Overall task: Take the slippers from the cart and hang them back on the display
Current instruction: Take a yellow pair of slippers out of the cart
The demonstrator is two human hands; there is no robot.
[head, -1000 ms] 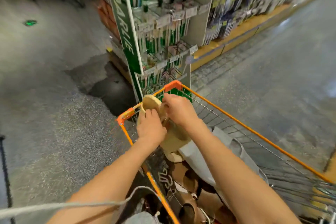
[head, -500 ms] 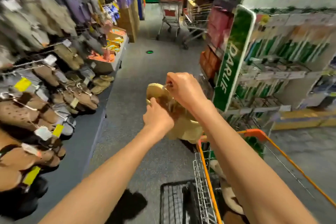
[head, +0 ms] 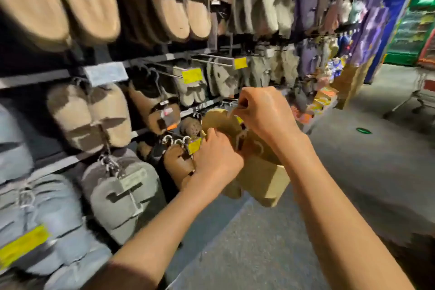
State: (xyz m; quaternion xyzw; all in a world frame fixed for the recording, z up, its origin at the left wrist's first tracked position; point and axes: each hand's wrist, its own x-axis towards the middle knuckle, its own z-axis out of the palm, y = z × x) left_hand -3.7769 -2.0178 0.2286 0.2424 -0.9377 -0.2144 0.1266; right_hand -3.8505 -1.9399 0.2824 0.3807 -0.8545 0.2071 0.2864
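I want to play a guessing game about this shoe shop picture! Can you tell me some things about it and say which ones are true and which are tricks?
1. Both hands hold the tan slippers. True.
2. The left hand is resting on the cart. False: it grips the slippers; no cart is near it.
3. The display wall has yellow tags. True.
4. The slippers already hang on a hook. False: the right hand holds them up in front of the display.

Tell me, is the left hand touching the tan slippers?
Touching. The head view shows the left hand gripping the tan slippers from the left, fingers curled around them.
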